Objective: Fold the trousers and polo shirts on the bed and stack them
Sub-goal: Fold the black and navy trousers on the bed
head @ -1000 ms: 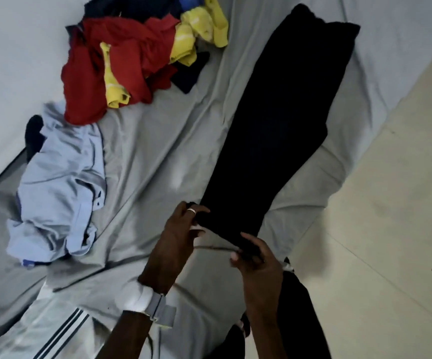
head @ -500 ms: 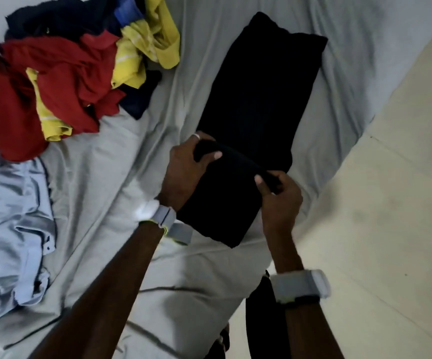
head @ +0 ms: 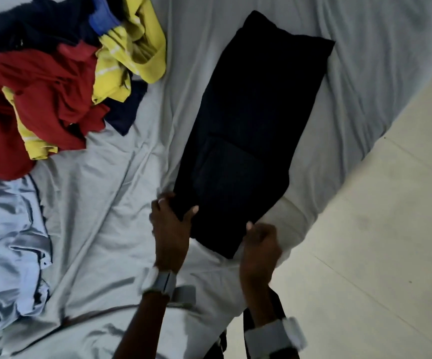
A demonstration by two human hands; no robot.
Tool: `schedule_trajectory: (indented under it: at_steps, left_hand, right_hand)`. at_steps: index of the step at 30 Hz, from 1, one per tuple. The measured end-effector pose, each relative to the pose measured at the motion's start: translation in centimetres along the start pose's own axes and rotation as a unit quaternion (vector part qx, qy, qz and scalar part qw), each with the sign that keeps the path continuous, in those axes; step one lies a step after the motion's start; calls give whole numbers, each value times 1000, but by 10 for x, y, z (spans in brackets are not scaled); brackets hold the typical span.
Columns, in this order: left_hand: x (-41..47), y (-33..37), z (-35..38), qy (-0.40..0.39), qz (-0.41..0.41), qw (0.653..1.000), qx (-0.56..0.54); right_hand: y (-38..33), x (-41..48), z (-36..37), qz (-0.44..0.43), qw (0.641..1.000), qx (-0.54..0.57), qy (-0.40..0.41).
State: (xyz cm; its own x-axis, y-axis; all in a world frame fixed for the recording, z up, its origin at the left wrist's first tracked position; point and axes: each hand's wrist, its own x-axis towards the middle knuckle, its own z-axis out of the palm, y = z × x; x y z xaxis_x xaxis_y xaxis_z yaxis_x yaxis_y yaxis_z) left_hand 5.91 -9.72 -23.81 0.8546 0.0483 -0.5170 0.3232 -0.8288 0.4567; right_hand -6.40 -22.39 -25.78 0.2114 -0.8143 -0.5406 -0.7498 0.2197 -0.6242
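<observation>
Black trousers (head: 256, 104) lie lengthwise on the grey bed sheet (head: 111, 203), with their leg ends folded over onto the middle. My left hand (head: 169, 224) grips the near left corner of the fold, thumb on top of the cloth. At the near right corner my right hand (head: 261, 242) grips the edge with curled fingers. A crumpled heap of red, yellow and navy polo shirts (head: 54, 81) sits at the far left. A light blue shirt (head: 10, 242) lies bunched at the left edge.
The bed's right edge runs diagonally, with pale tiled floor (head: 378, 242) beyond it. Wrinkled bare sheet lies between the shirt heap and the trousers. Both wrists wear grey bands.
Both hands carried the trouser leg ends up and over onto the upper part, then drew back to the near folded edge, where they now hold its corners.
</observation>
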Motion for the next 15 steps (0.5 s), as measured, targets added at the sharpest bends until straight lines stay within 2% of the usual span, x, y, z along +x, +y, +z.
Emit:
schedule_trajectory:
  at_steps: [3,5,7,9,12,15]
  left_hand:
    - [-15,-24,0,-9,-32,998,-57]
    - [-9,-25,-2,-34,-70,996,-43]
    - [-1,-24,-4,-92,-101,990,-17]
    - [6,-24,-9,-114,-113,987,-14]
    - [5,-16,-25,-81,-92,992,-11]
    - [-8,12,-46,-37,-71,996,-42]
  right_hand:
    - [26,-39,6,67,994,-17,-82]
    - [31,-50,17,119,986,-6,-114]
    - [25,-48,27,216,966,59,-132]
    - [19,-41,30,285,940,126,-136]
    - [3,-41,19,297,931,168,-129]
    - [-20,-45,-8,274,930,218,-112]
